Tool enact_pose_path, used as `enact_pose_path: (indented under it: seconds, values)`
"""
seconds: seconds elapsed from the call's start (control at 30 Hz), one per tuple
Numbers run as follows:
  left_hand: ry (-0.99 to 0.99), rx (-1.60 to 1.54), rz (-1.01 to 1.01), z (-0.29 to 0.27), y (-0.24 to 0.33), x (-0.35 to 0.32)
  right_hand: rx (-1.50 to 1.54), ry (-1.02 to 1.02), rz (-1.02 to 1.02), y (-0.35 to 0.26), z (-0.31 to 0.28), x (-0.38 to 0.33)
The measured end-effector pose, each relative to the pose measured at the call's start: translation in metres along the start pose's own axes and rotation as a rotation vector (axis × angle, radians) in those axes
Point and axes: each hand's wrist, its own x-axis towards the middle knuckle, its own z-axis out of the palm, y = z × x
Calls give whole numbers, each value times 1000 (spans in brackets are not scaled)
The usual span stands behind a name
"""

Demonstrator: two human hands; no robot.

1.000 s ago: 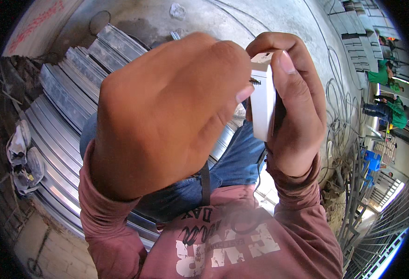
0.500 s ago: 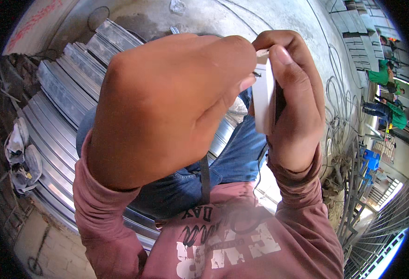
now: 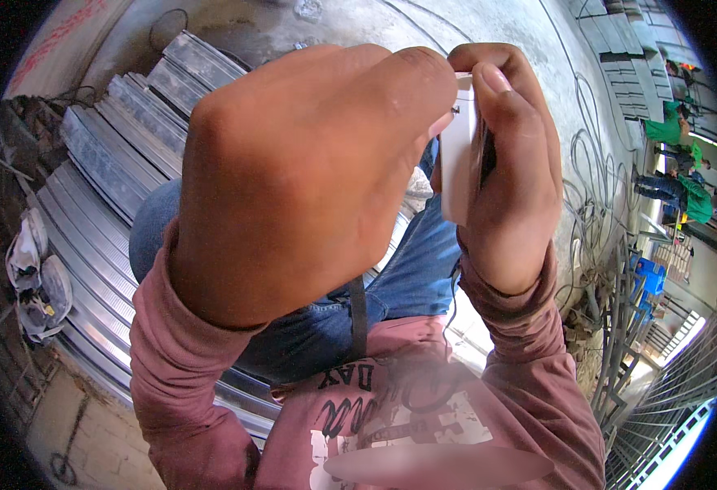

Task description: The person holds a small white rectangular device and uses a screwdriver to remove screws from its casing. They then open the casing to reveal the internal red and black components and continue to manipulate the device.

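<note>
A small white box-like piece (image 3: 459, 163) is held upright in front of me. My right hand (image 3: 517, 171) is closed around its right side, the thumb pressed near its upper edge and the other fingers curled behind. Large and close, my left hand (image 3: 285, 180) is closed too, its thumb and forefinger pinched at the upper left of the white piece. A tiny dark spot shows beside those fingertips. What they grip is hidden by the hand.
Long ribbed metal profiles (image 3: 89, 237) lie stacked beneath and left of my legs in jeans (image 3: 415, 269). Crumpled plastic bags (image 3: 40, 286) sit at the far left. Loose cables (image 3: 595, 163) run over the concrete at right, near metal frames (image 3: 619, 351). Several people in green (image 3: 693, 200) are farther off.
Both hands have risen slightly with the white piece. Its upper end, which showed a tan opening before, is now more covered by my left fingers.
</note>
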Motion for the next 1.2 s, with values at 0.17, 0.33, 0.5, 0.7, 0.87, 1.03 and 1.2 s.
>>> enact_pose_path:
  seconds: [0.17,0.33,0.5,0.7,0.87,1.03,1.2]
  values:
    - [22,17,-7,2,1,0,-10,86,108,-4,5,1]
    - [23,74,-20,2,4,-1,16,94,138,-1,5,1]
    - [45,89,-9,5,5,1,-15,122,59,-2,12,-1]
    - [95,166,28,8,5,-1,-212,258,26,9,16,11]
    - [99,215,24,7,7,-1,25,118,-40,4,13,5]
    - [109,201,8,6,6,0,-65,248,125,12,13,10]
    - [38,68,-22,-7,5,4,130,150,192,10,6,6]
